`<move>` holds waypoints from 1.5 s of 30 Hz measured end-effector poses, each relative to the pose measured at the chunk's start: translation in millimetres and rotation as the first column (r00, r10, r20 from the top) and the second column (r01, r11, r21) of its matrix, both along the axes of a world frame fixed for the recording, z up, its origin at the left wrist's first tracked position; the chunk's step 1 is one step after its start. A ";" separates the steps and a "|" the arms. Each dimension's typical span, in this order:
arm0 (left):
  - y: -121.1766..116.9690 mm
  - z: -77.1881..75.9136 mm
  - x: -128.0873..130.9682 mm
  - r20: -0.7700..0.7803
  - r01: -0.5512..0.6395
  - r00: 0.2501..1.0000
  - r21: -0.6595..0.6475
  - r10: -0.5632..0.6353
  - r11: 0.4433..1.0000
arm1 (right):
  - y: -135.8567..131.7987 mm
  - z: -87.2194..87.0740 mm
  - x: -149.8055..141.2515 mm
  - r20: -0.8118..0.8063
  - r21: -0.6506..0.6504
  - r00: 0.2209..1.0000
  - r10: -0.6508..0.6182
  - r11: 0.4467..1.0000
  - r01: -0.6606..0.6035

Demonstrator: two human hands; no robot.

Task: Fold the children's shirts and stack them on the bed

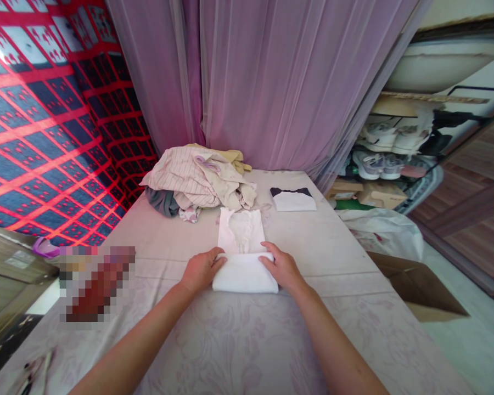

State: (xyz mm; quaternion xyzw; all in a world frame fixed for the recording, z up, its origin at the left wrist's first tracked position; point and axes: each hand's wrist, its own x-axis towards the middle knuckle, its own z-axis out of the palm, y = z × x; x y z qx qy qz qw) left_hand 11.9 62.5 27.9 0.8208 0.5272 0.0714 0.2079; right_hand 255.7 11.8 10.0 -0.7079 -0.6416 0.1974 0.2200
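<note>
A white shirt [245, 273] lies on the cloth-covered table, its lower part folded up into a thick band toward the lace-trimmed neckline. My left hand [203, 269] grips the left end of that fold, thumb on top and fingers partly hidden at the edge. At the right end, my right hand [283, 265] pinches the same fold between thumb and fingers. Beyond the neckline sits a heap of crumpled clothes [185, 178], striped pink, beige and dark grey. A folded white garment with a dark top edge [294, 199] rests flat at the back right.
Purple curtains [263, 82] hang behind the table [333, 329]. Right of it stand a shoe rack [382, 142], a plastic bag [387, 230] and an open cardboard box [420, 285]. A red-and-dark checked cloth [45, 126] hangs at left. A blurred-out patch covers something at the left edge.
</note>
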 end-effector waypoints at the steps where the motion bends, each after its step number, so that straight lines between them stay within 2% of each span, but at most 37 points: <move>1: 2.1 -0.2 0.9 -0.016 0.000 1.000 0.006 0.000 1.000 | 1.6 -0.4 -0.1 0.019 0.009 1.000 -0.004 1.000 0.004; 9: 17.9 -4.6 8.0 -0.115 -0.019 0.993 0.056 0.025 0.998 | 14.4 -1.0 -1.8 0.149 -0.005 0.989 -0.025 1.000 0.026; 19: 24.5 -7.5 15.5 -0.171 -0.050 0.983 0.080 0.063 0.996 | 15.8 -21.2 -5.9 0.236 0.062 0.968 -0.082 0.996 0.069; 22: 23.1 -5.2 15.4 -0.155 -0.073 0.984 0.070 0.083 0.995 | 16.5 -17.8 -5.3 0.244 0.054 0.966 -0.083 0.996 0.072; 24: 17.8 -3.7 14.4 -0.134 -0.080 0.986 0.134 0.098 0.988 | 14.6 -11.4 -5.0 0.249 0.076 0.963 -0.102 0.993 0.085; 26: 8.2 -4.8 13.9 -0.106 -0.018 0.993 0.254 0.047 0.967 | 9.5 -4.9 -6.7 0.248 0.171 0.962 -0.116 0.982 0.075; 27: 2.4 -7.0 14.0 -0.096 0.049 0.995 0.308 -0.020 0.950 | 5.8 -2.6 -8.7 0.248 0.225 0.965 -0.086 0.974 0.028; 29: -9.0 -14.8 15.3 -0.093 0.216 0.976 0.356 -0.196 0.909 | -2.7 -1.6 -14.7 0.267 0.272 0.961 0.070 0.951 -0.145; 31: -17.1 -25.8 17.4 -0.104 0.330 0.944 0.344 -0.313 0.879 | -10.7 -5.6 -21.9 0.298 0.205 0.925 0.236 0.931 -0.304; 33: -19.8 -36.4 19.3 -0.120 0.356 0.935 0.323 -0.335 0.877 | -16.0 -12.4 -27.8 0.321 0.102 0.898 0.301 0.932 -0.348; 36: -16.5 -44.9 21.1 -0.141 0.343 0.939 0.306 -0.314 0.888 | -16.7 -20.5 -31.2 0.339 0.025 0.893 0.295 0.946 -0.322; 39: -13.2 -43.3 19.4 -0.138 0.353 0.935 0.289 -0.326 0.890 | -13.4 -21.9 -25.7 0.289 0.046 0.908 0.303 0.943 -0.330; 41: -15.2 -39.2 13.8 -0.118 0.359 0.933 0.292 -0.339 0.886 | -13.9 -20.7 -15.0 0.181 0.128 0.947 0.265 0.948 -0.290; 43: -20.9 -34.5 3.6 -0.085 0.344 0.939 0.316 -0.334 0.884 | -19.9 -19.5 0.6 0.030 0.251 0.987 0.156 0.955 -0.159; 45: -28.5 -30.6 -9.8 -0.051 0.313 0.948 0.345 -0.316 0.885 | -32.0 -18.6 16.6 -0.074 0.325 0.996 0.055 0.945 -0.028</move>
